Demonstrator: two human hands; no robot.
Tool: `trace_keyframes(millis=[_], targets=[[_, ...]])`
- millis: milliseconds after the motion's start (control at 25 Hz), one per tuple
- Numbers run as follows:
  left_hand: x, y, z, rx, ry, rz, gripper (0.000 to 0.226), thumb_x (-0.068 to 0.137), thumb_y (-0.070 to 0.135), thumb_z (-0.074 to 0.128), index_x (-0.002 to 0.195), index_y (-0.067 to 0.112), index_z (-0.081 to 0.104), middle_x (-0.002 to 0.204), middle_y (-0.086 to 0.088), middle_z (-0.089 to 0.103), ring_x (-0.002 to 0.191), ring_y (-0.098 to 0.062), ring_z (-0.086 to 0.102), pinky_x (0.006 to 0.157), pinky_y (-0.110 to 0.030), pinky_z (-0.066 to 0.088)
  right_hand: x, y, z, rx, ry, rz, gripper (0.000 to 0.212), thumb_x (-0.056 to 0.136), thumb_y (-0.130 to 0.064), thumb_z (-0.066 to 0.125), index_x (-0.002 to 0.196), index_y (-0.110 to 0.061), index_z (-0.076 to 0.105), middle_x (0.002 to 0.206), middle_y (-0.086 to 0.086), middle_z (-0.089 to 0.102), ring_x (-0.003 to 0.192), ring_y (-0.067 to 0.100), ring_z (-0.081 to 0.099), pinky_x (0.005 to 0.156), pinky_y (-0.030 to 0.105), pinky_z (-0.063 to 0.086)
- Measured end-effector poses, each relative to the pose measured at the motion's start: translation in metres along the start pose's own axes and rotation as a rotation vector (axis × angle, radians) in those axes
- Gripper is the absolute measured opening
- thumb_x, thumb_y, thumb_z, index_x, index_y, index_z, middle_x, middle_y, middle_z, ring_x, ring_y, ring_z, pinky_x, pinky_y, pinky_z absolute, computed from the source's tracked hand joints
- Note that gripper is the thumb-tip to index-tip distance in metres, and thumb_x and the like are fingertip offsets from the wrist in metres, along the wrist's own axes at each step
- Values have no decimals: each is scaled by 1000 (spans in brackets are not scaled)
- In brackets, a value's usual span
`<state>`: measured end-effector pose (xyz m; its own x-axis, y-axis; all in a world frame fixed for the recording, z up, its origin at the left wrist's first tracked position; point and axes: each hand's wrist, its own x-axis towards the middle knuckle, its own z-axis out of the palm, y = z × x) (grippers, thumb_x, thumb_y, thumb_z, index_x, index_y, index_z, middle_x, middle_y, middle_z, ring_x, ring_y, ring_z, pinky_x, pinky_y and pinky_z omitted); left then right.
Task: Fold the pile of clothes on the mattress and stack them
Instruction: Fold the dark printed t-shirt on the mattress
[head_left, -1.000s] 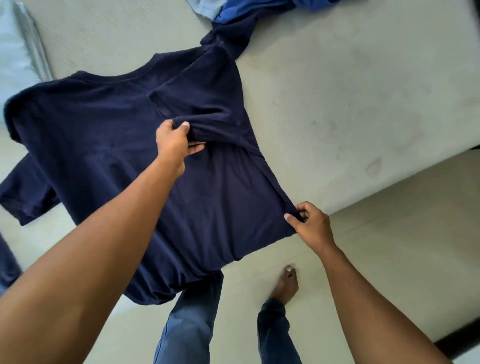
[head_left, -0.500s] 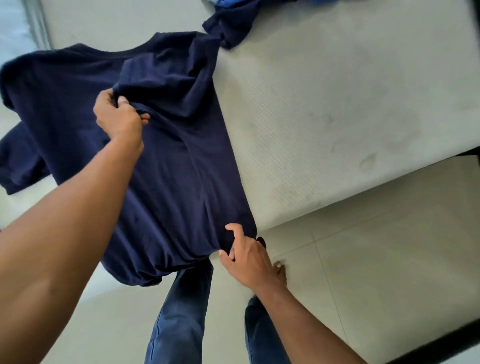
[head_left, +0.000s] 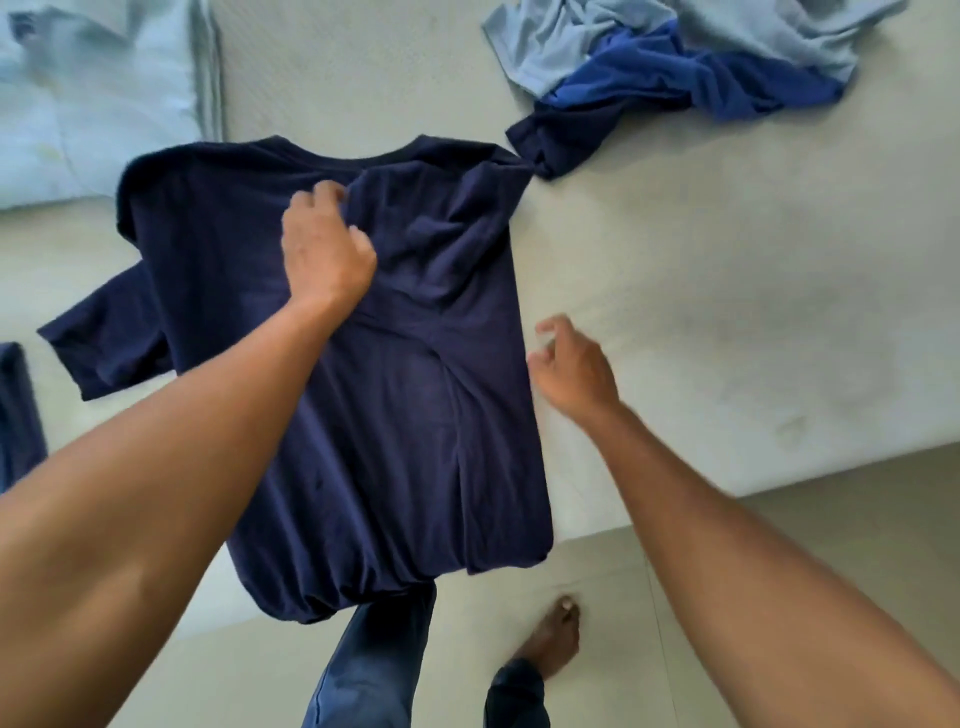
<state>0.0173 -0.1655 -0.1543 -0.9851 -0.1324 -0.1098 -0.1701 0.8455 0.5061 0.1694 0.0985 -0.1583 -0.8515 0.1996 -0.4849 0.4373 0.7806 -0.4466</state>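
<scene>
The navy blue short-sleeved cotton T-shirt (head_left: 363, 415) lies flat in the centre-left of the frame on the off-white textured mattress (head_left: 727, 260), collar toward the top and hem hanging over the mattress edge at the bottom. Its side toward the right of the frame is folded in over the body, making a fairly straight edge, while the opposite sleeve (head_left: 109, 343) is spread out toward the left. The left hand (head_left: 324, 249) sits on the folded-in sleeve just below the collar, fingers curled into the cloth and apparently pinching it, though it is blurred. The right hand (head_left: 571, 369) hovers just beside the folded edge, fingers loosely curled and holding nothing. The step looks like the first lengthwise fold being settled. Next, the spread side needs bringing in to match, then the hem lifting toward the collar. In the upper right lies the rumpled pile of pale blue, royal blue and navy clothes (head_left: 675, 67), one navy piece touching the shirt's shoulder. A pale blue pillow (head_left: 78, 104) fills the upper left, and a bare foot (head_left: 550, 644) stands on the floor below.
</scene>
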Motion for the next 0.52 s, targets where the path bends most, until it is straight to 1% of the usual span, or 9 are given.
trace_keyframes(millis=[80,120,200,280,360,440,480,520], targets=[[29,5,2,89,-107,180,45,92,17,56,137,13,53,132,-19,55,123,-39,50,105,-48,42,63,-32,-23,-4,71,-38,45,97,-13,51,142,-19,49,119,16,68,111,37,63,93,41,49],[42,7,3,144,-162,236,47,93,17,56,140,14,51,135,-18,55,124,-39,49,105,-49,41,90,-47,-33,7,116,-68,50,97,-12,48,146,-23,46,118,16,68,109,37,63,93,42,51],[70,7,8,237,-261,291,52,94,18,60,144,16,49,138,-16,54,126,-39,48,106,-51,41,135,-72,-47,2,147,-118,54,95,-11,48,145,-31,44,111,11,70,103,35,65,90,43,53],[86,4,12,283,-329,328,54,93,21,65,145,19,50,135,-16,54,123,-39,49,106,-52,41,160,-85,-56,-81,125,-140,52,93,-12,51,140,-35,45,107,5,69,101,31,64,86,43,53],[96,-2,14,293,-339,394,48,93,25,66,140,21,58,127,-16,56,118,-38,51,102,-51,44,172,-86,-62,-156,89,-145,44,92,-14,54,131,-34,51,109,5,69,103,32,64,86,42,53],[101,-6,13,240,-366,418,38,92,26,67,129,17,65,121,-14,59,114,-36,53,99,-48,46,179,-81,-64,-215,28,-131,34,91,-21,57,123,-32,58,112,5,71,105,33,64,87,40,52],[100,-7,12,179,-375,409,33,90,26,68,122,15,67,117,-12,61,112,-33,55,97,-44,47,181,-78,-65,-227,15,-125,30,91,-24,59,120,-32,60,110,3,72,105,32,64,86,39,52],[99,-8,10,87,-362,375,28,87,26,68,112,14,69,111,-7,65,107,-28,59,93,-36,48,184,-76,-66,-221,29,-120,26,91,-27,61,116,-32,63,106,1,73,103,30,65,86,38,52]])
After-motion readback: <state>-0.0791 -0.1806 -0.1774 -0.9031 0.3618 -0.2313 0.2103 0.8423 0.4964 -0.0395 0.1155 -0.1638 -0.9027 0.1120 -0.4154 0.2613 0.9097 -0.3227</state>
